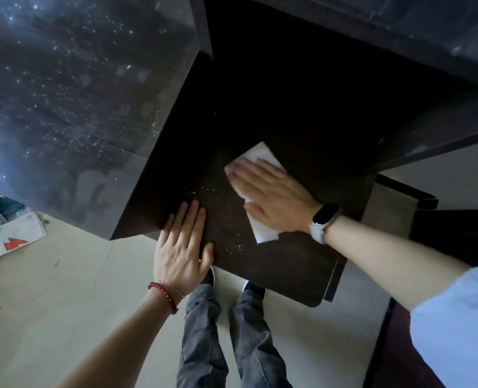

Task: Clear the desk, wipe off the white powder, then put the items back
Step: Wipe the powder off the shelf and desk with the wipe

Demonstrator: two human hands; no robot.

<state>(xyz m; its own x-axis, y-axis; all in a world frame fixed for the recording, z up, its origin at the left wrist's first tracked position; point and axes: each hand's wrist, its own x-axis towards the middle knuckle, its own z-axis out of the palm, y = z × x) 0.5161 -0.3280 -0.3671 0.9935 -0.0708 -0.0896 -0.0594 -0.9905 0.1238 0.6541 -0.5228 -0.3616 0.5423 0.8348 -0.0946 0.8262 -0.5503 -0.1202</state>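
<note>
A dark wooden lower shelf [274, 264] carries scattered specks of white powder [212, 191]. My right hand [271, 194] lies flat, fingers spread, pressing a folded white cloth [260, 155] onto the shelf. My left hand [183, 245] rests flat on the shelf's left front edge, holding nothing, its thumb hooked over the rim. The raised desk top [64, 107] at the left is dusted with many white specks and smears.
A dark upper desk slab [400, 51] overhangs the shelf at the back right. A white bag with red marks [11, 239] lies on the pale floor at the left. My legs and shoes [226, 317] stand just below the shelf's front edge.
</note>
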